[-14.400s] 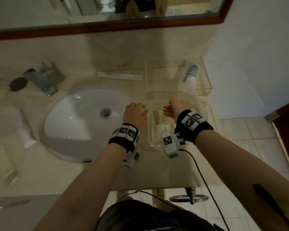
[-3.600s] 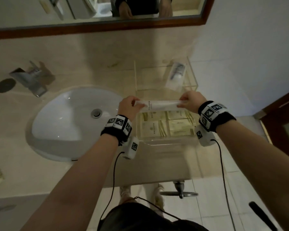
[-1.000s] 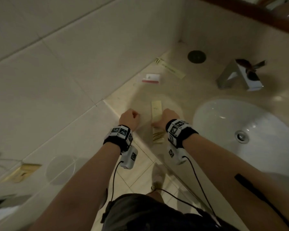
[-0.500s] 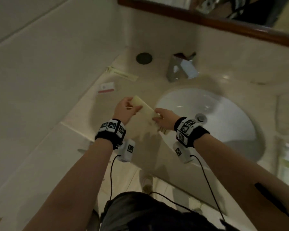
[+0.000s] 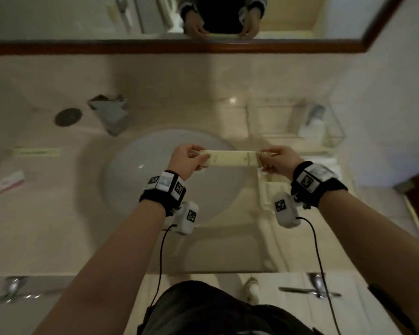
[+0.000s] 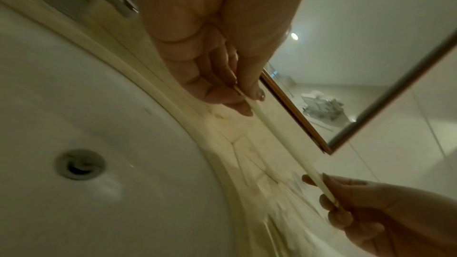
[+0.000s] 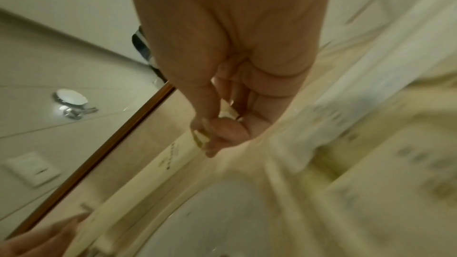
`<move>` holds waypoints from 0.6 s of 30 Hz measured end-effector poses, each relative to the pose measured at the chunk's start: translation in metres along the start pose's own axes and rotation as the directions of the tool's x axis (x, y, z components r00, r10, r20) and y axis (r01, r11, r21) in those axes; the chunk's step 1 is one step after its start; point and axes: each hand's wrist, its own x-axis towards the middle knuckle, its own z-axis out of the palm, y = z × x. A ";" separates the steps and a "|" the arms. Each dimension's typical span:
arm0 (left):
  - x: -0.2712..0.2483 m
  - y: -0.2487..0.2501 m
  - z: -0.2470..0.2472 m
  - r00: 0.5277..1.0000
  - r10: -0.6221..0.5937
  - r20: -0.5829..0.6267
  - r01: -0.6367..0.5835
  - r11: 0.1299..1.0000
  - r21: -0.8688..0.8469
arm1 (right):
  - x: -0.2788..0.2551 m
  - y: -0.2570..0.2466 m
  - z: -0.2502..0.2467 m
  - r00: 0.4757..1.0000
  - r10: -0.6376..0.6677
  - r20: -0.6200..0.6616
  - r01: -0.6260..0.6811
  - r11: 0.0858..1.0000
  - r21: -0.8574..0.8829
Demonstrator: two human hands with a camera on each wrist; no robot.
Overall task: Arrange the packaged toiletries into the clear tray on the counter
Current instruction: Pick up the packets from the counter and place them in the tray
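I hold a long flat cream packet level over the right part of the basin. My left hand pinches its left end and my right hand pinches its right end. The left wrist view shows the packet edge-on, stretched between my left hand and my right hand. In the right wrist view, thumb and fingers of my right hand clamp the packet. The clear tray sits on the counter just right of the basin, under my right wrist, with pale packets inside.
A white basin lies below the packet, with a faucet and a round dark cap behind it. A long green packet and a small red-striped one lie on the left counter. A clear box stands behind the tray.
Both hands have lifted the cream packet off the left counter and carried it right across the basin, turning it level. My view has swung from the left counter back toward the tray.
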 end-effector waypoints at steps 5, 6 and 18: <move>0.007 0.027 0.107 0.998 0.015 0.068 -0.022 0.994 0.106 | -0.006 0.047 -0.095 0.982 0.029 -0.185 -0.032 0.999 -0.012; 0.007 0.031 0.124 0.997 0.012 0.077 -0.022 0.992 0.128 | -0.007 0.055 -0.109 0.978 0.037 -0.206 -0.043 0.999 -0.026; 0.006 0.024 0.202 0.999 0.004 0.032 -0.021 0.825 0.565 | 0.002 0.096 -0.157 0.953 0.017 -0.302 -0.180 0.835 -0.520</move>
